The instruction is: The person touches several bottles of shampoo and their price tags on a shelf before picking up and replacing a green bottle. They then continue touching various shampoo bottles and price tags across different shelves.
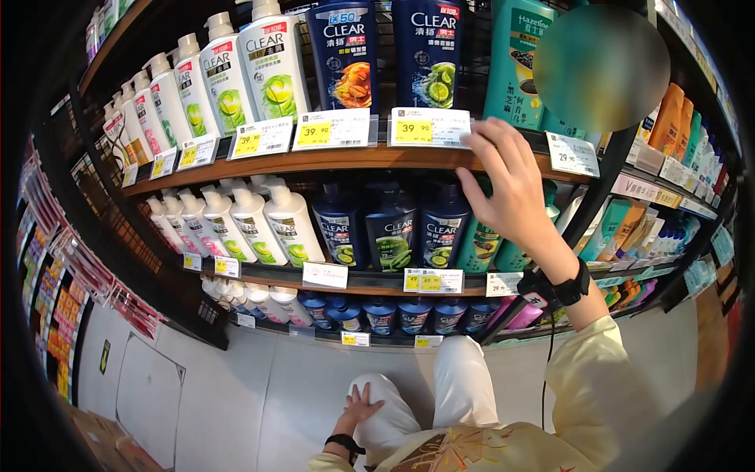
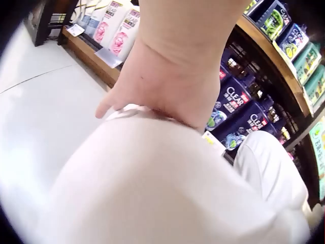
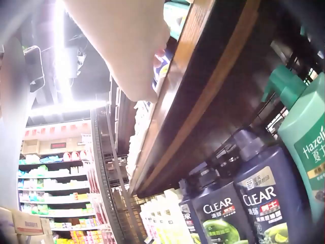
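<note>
My right hand (image 1: 507, 177) is raised to the front edge of the upper wooden shelf (image 1: 354, 167). Its fingertips overlap the right end of a white and yellow price tag (image 1: 429, 128), with the thumb lower, by the shelf's edge. Just behind that tag stands a dark blue shampoo bottle (image 1: 429, 55), and a green shampoo bottle (image 1: 515, 67) stands to its right. In the right wrist view the fingertips are mostly hidden behind the hand. Down low, my left hand (image 1: 363, 405) rests on the knee of the white trousers (image 1: 389, 421), fingers spread, holding nothing.
White pump bottles (image 1: 275, 71) line the upper shelf's left side. Below, dark blue pump bottles (image 1: 391, 228) and green ones (image 1: 480, 240) fill the middle shelf. Blue jars (image 1: 414, 316) sit lowest. A black cable (image 1: 546, 370) hangs from the right wrist. Cartons (image 3: 23, 223) stand behind.
</note>
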A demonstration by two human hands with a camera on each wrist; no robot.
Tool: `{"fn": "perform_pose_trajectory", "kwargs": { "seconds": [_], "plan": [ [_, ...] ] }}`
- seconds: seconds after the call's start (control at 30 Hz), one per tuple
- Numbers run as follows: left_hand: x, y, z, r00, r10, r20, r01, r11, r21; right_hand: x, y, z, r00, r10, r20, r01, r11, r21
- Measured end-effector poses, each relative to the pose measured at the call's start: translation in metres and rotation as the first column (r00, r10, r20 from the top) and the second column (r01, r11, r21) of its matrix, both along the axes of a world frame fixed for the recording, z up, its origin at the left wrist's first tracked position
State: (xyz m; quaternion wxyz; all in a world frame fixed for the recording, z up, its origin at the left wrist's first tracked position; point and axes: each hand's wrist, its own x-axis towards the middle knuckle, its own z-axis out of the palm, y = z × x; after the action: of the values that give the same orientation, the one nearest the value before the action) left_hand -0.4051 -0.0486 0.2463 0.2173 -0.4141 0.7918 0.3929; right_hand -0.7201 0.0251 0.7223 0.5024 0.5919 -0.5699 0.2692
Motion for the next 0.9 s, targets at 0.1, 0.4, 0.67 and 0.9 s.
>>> {"fn": "perform_pose_trajectory", "kwargs": {
  "seconds": [0.1,0.4,0.67,0.9],
  "plan": [
    [-0.020,-0.011,0.008,0.967,-0.186,0.172,0.199,0.978,-0.064,-0.013,-0.018,-0.005,0.969,0.072,0.237,-0.066,0.997,-0.036],
    [-0.110,-0.087,0.236,0.441,-0.409,-0.799,-0.266,0.791,-0.551,-0.019,-0.029,-0.015,0.986,-0.062,0.158,0.070,0.996,-0.047],
    [-0.161,-0.158,0.309,0.478,-0.479,-0.736,-0.530,0.511,-0.677,-0.019,-0.031,-0.013,0.986,-0.111,0.127,0.119,0.991,-0.060],
    [-0.185,-0.174,0.316,0.605,-0.453,-0.655,-0.477,0.452,-0.754,-0.018,-0.030,-0.008,0.980,-0.149,0.135,0.150,0.989,-0.002]
  ]
}}
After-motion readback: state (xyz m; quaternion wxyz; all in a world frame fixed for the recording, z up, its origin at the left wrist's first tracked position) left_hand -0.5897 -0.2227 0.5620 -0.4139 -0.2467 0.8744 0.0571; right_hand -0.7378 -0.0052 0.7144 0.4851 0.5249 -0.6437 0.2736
